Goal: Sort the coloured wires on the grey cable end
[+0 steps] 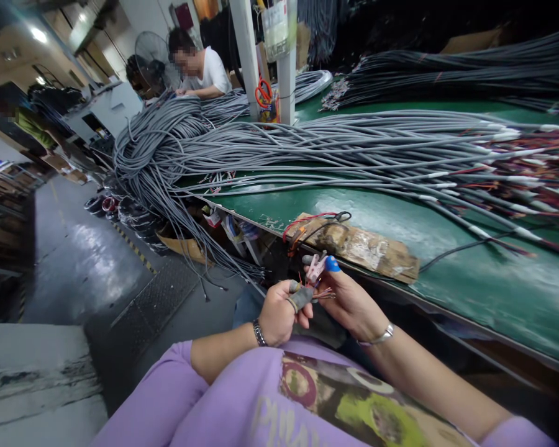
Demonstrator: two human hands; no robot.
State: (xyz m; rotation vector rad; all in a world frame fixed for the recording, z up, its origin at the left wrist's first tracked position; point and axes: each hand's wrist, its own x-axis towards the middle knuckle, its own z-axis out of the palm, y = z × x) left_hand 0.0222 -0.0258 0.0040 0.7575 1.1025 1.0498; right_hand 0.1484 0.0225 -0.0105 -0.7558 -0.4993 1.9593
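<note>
My left hand (279, 313) is closed in a pinch, with grey finger covers on thumb and forefinger, gripping a grey cable end whose thin coloured wires (323, 294) fan out to the right. My right hand (349, 298), with a blue cover on one fingertip, holds a small pale pink connector (315, 268) between its fingers, just above those wires. Both hands work close together in front of the table's near edge, above my lap.
A long green table (447, 248) carries big bundles of grey cables (354, 143) with stripped coloured ends at the right. A worn wooden block (368, 248) with red and black leads lies near the edge. Another person (200, 65) sits at the far end by a fan (151, 56).
</note>
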